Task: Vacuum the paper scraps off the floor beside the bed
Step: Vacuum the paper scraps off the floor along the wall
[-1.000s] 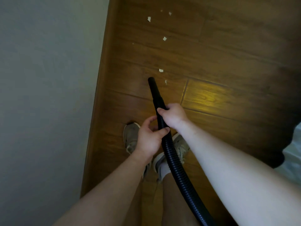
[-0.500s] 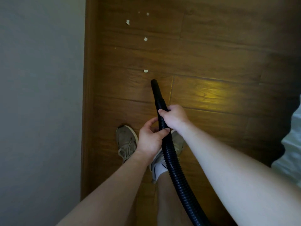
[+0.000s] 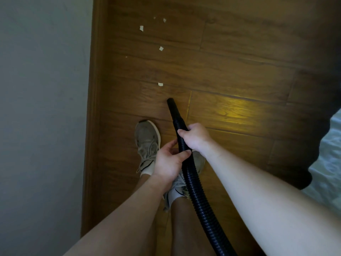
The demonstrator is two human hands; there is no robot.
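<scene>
A black ribbed vacuum hose (image 3: 195, 183) runs up from the bottom of the view to its smooth nozzle (image 3: 172, 108), which points at the wooden floor (image 3: 239, 74). My right hand (image 3: 196, 137) grips the hose just behind the nozzle. My left hand (image 3: 168, 161) holds it a little lower, thumb over the ribs. Several white paper scraps lie ahead of the nozzle: the nearest scrap (image 3: 160, 84) a short way beyond the tip, another scrap (image 3: 161, 48) farther on, and a third scrap (image 3: 141, 28) near the top with tiny bits beside it.
A pale wall (image 3: 42, 108) with a wooden skirting board (image 3: 93, 126) bounds the floor on the left. The bed's light bedding (image 3: 330, 163) shows at the right edge. My two feet in grey sneakers (image 3: 147, 143) stand below the nozzle.
The scrap that lay beside the nozzle tip a second ago is gone. The view has shifted, my left foot has stepped forward, and both hands keep their hold on the hose.
</scene>
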